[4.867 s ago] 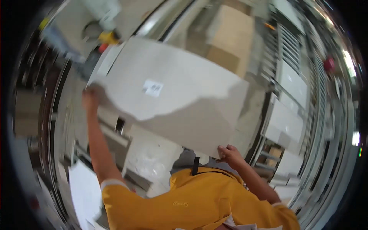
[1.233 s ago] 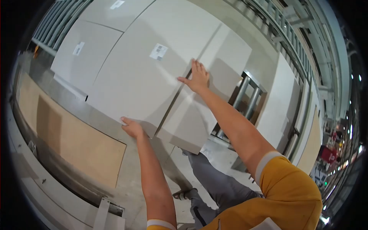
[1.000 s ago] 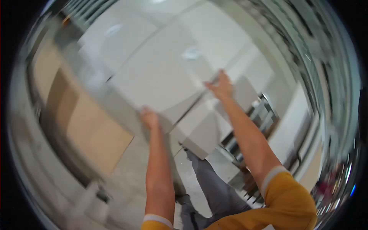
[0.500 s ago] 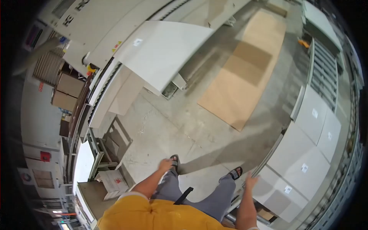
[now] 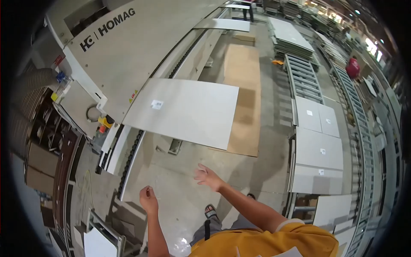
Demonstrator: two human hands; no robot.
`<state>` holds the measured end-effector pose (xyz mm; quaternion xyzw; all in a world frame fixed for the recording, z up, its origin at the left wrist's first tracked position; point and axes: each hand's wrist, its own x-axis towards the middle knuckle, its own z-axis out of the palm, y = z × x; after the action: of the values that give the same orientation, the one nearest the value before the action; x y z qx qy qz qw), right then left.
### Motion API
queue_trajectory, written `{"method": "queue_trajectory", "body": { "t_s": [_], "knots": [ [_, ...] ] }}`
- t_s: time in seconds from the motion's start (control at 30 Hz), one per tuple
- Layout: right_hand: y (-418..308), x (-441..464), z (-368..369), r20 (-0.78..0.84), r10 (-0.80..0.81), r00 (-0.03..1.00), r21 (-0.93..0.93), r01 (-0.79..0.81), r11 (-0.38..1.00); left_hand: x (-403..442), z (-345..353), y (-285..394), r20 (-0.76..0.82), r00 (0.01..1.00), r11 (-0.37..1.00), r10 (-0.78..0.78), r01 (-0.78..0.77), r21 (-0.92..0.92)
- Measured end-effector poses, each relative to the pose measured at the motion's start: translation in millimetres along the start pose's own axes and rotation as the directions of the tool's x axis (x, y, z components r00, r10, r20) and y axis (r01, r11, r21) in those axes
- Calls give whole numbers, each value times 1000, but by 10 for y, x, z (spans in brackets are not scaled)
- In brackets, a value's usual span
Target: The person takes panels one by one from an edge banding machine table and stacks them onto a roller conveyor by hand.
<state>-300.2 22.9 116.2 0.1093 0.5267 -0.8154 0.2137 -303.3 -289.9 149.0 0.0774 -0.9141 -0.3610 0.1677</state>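
White panel [image 5: 188, 112] — overhanging, apparently borne by track [image 5: 131, 165] | left hand [image 5: 148, 200] short of panel, curled together, empty | right hand [image 5: 208, 177] nearer — fingers apart, empty

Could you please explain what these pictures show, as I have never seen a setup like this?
There is no robot here: a person works bare-handed, and every picture comes from one camera on their head, looking forward and down. In the current view, the left hand is partly curled and the right hand is spread; neither visibly holds anything. Ahead is a large machine marked HOMAG. A pale panel with a label lies at its side, jutting out above the floor. A brown board is on the floor beyond, and more labelled panels lie to the right.
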Motion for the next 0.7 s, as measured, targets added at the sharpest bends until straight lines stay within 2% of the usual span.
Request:
{"method": "queue_trajectory", "body": {
  "t_s": [0.07,0.13,0.17,0.2,0.27,0.3,0.37,0.43,0.47,0.5,0.53,0.57,0.6,0.63,0.67,0.7],
  "knots": [
    [-138,90,159,-55,35,998,204,-23,979,157,-287,41,-14,1000,1000,25,-25,-10],
    [-196,195,253,-66,-1,998,260,18,966,318,-459,-210,-55,997,998,58,-59,-12],
    [-190,196,274,-65,-14,998,313,34,949,357,-615,-175,25,1000,1000,0,0,12],
    [-125,156,312,-77,-5,997,311,29,950,319,-719,-251,38,999,1000,-7,7,7],
    [-173,204,438,-46,-29,998,466,48,883,451,-881,-420,-65,997,996,48,-43,80],
    [-180,224,501,-46,-32,998,478,50,877,547,-981,-545,-61,996,995,58,-52,89],
    [-49,281,588,-79,-41,996,536,77,841,663,-1159,-892,-81,982,980,172,-163,114],
    [415,487,473,-10,-308,951,463,277,842,953,-1320,-1211,-39,962,914,269,-243,325],
    [652,635,346,34,-419,907,209,403,891,1114,-1374,-1327,-29,964,920,265,-244,307],
    [671,633,382,-5,-386,923,225,377,899,1273,-1475,-1301,37,975,920,217,-217,327],
    [670,621,428,-45,-352,935,243,352,904,1433,-1504,-1290,31,988,926,154,-155,346],
    [468,440,646,-156,-126,980,522,190,832,1573,-1536,-1162,-32,986,960,167,-155,232],
    [395,381,767,-213,-43,976,563,158,811,1803,-1505,-1230,-53,992,978,111,-99,184],
    [366,345,868,-274,39,961,604,140,784,2059,-1502,-1303,-10,985,971,173,-169,172],
    [364,306,961,-298,32,954,614,166,771,2339,-1483,-1395,41,970,958,241,-245,152],
    [376,265,1046,-332,25,943,625,200,754,2622,-1408,-1500,53,973,949,226,-232,212]
  ]
}}
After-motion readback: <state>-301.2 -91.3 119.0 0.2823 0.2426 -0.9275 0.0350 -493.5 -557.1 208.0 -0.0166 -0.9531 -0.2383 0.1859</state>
